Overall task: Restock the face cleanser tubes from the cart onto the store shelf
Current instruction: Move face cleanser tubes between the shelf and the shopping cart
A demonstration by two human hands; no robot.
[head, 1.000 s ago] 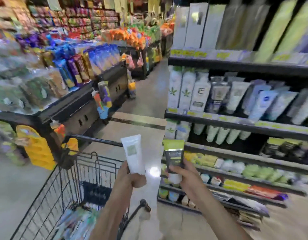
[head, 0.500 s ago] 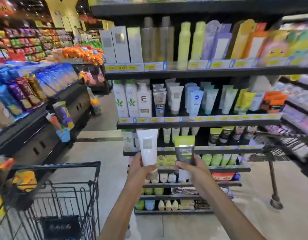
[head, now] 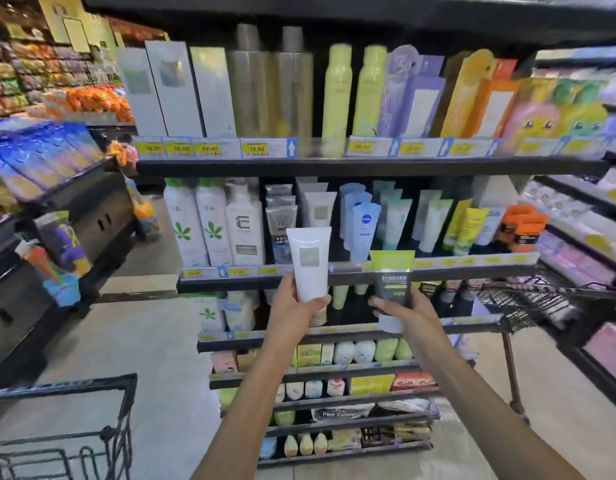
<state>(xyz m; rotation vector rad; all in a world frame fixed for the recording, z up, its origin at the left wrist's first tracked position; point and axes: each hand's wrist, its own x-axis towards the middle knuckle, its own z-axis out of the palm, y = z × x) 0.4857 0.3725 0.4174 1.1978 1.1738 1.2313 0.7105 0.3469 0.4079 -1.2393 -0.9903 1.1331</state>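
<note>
**Inspector:** As the head view stands, both arms reach up from the bottom edge toward the centre of the frame. What does each hand carry?

**Assistant:** The left hand point(head: 294, 308) grips a white cleanser tube point(head: 309, 263) near its lower end, fingers and thumb curled round it. The tube stands upright, crimped end at the top, with a small grey-green label on its face. The right hand point(head: 408, 311) grips a dark grey tube with a lime-green top point(head: 391, 277), also upright, fingers wrapped round its lower part; a pale cap shows below the hand.

**Inspector:** Position relative to the store shelf?

**Assistant:** Both tubes are held in front of the shelf edge point(head: 438, 270) that carries the yellow price tags, at centre frame. They are side by side and apart from each other. Whether either touches the shelf cannot be told.

**Inspector:** Stock on that level?

**Assistant:** Behind the white tube stands a row of matching white tubes point(head: 319, 207), next to grey tubes point(head: 280, 223). To the right are blue Nivea tubes point(head: 365, 225), then pale green and yellow-green tubes. At left are white bottles with green leaf marks point(head: 185, 230).

**Inspector:** The cart?

**Assistant:** The shopping cart point(head: 91, 420) sits at the lower left of the frame, only its black wire rim and corner showing. A second wire basket point(head: 528, 303) juts in from the right at mid height.
</note>
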